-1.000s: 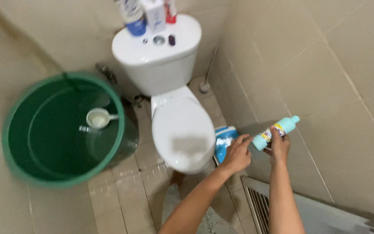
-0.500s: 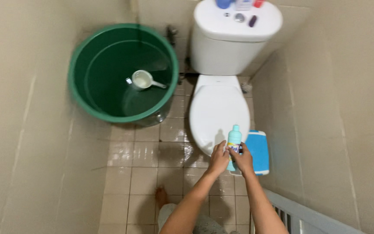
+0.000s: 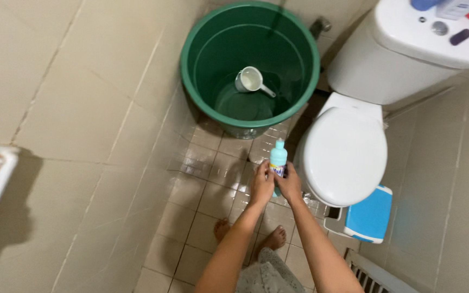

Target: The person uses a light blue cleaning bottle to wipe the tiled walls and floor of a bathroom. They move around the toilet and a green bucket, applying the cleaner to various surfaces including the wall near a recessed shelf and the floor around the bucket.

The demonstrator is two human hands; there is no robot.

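Observation:
I hold a turquoise plastic bottle upright in front of me with both hands. My left hand wraps its left side and my right hand grips its right side. The bottle's cap points up toward a green bucket. The bottle is over the wet tiled floor, just left of a white toilet with its lid down.
A white dipper floats in the bucket's water. The toilet tank carries several bottles at top right. A blue and white stool lies beside the toilet. My bare feet stand on the floor. A vent grille is at lower right.
The view has swung so the bucket and toilet shifted right. The bottle moved from beside the right wall to upright over the floor, held by both hands throughout.

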